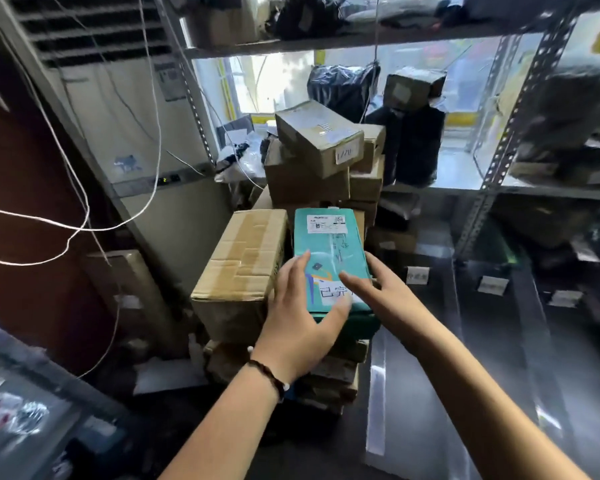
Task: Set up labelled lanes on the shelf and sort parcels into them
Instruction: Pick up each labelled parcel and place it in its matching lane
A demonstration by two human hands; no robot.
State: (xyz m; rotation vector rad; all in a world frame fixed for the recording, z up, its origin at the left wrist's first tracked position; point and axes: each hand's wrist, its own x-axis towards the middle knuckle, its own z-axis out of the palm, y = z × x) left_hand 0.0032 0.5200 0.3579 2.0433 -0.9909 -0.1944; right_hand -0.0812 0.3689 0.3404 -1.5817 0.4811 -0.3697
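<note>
Though apart, two hands, left (300,318) and right (378,289), flat on one teal parcel (329,239).

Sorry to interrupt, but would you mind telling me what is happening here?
A person has both hands on a teal parcel lying atop a stack beside a brown carton. The left hand rests flat on its near end; the right hand reaches across a white label there. Small labels sit on the shelving alongside.

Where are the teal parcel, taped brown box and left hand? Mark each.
teal parcel (314,245): head view, its top face.
taped brown box (243,251): head view, its taped top.
left hand (302,317): head view, its back.
</note>
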